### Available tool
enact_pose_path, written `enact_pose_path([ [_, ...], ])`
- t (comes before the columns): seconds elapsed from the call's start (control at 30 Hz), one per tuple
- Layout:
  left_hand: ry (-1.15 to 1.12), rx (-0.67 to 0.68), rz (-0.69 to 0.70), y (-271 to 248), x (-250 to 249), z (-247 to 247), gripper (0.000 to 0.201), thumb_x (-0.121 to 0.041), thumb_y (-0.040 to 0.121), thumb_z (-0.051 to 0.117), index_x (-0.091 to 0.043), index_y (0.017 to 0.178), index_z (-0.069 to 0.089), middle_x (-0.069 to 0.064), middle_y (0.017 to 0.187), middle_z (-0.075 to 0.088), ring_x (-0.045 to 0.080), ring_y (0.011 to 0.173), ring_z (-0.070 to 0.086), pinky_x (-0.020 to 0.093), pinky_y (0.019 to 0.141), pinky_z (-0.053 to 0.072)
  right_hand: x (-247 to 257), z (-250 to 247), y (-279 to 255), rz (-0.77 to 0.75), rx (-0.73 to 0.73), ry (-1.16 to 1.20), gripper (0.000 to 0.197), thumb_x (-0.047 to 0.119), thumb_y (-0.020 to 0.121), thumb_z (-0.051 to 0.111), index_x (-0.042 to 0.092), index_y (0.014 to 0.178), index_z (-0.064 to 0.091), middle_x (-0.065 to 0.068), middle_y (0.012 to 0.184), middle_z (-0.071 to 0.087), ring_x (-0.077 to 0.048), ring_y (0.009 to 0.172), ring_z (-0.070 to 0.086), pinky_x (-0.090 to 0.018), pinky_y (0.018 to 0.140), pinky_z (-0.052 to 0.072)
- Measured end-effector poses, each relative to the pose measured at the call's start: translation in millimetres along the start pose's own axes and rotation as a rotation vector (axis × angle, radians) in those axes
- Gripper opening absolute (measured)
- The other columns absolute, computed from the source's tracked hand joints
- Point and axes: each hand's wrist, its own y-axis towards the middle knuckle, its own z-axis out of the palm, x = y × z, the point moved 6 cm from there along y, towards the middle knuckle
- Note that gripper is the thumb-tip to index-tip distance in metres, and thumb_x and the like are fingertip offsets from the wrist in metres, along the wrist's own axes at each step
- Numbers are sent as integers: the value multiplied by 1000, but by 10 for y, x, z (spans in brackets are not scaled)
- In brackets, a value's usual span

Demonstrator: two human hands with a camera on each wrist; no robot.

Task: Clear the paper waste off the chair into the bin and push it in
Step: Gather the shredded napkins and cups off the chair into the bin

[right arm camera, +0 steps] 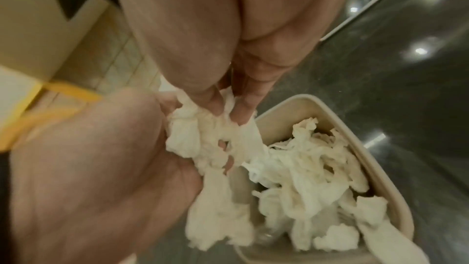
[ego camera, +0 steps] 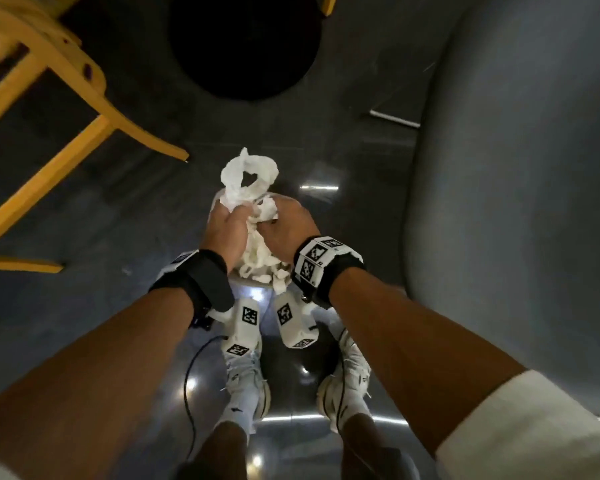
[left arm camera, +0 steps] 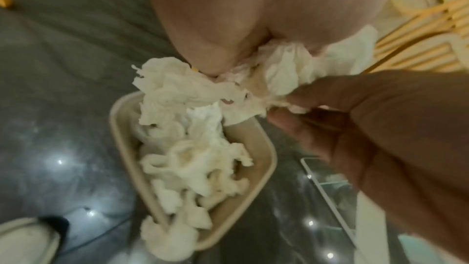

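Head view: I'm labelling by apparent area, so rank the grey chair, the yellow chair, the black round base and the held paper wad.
1. grey chair
2. yellow chair
3. black round base
4. paper wad

Nearness inflates the grey chair.

Dark glossy floor (ego camera: 125, 216), black round base (ego camera: 245, 46), white sneakers (ego camera: 246, 382).

White paper waste (ego camera: 248, 181), beige bin (left arm camera: 266, 160), yellow chair (ego camera: 45, 109), dark floor (ego camera: 125, 216).

Bin (ego camera: 219, 202) on floor before feet, paper (ego camera: 248, 178) in and above it, chair (ego camera: 520, 150) right
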Motion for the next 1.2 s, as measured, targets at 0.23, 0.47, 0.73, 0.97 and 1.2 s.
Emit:
enact_pose_path([
  [0.23,324,53,-72,753,1191,-93,51,-39,78,38,-7,109,65,22,117,64,42,117,56,52,103,44,-578,1032,352,-87,279,-476,46,16,93,53,7,137,44,-15,144,40,-31,124,50,-35,99,41],
  [0.47,732,208,-22,1368,1668,272,55,-32,89,37,-15,138,52,16,149,48,37,132,50,47,111,42,-1094,1410,702,44,396,-704,62,41,94,56,15,148,39,-12,152,38,-33,138,42,-45,111,35],
  [0.73,1002,195,45,960,1242,104,74,-44,97,43,-17,158,12,18,159,32,39,142,39,51,115,37,-817,1085,465,31,317,-757,69,58,81,59,26,141,47,-7,153,39,-32,142,31,-52,116,24],
  [0.97,1086,159,362,531,620,-57,69,-41,87,56,-32,151,33,4,161,32,34,142,39,52,114,35,-644,472,165,94,100,-620,52,30,89,61,30,138,45,-8,151,33,-33,130,41,-49,107,40],
  [1.2,937,-140,292,394,657,-429,50,-18,83,61,-14,132,53,15,136,49,37,125,45,50,104,35,-1019,460,58,513,52,-296,47,13,91,58,9,134,39,-16,135,40,-37,113,59,-43,94,51],
])
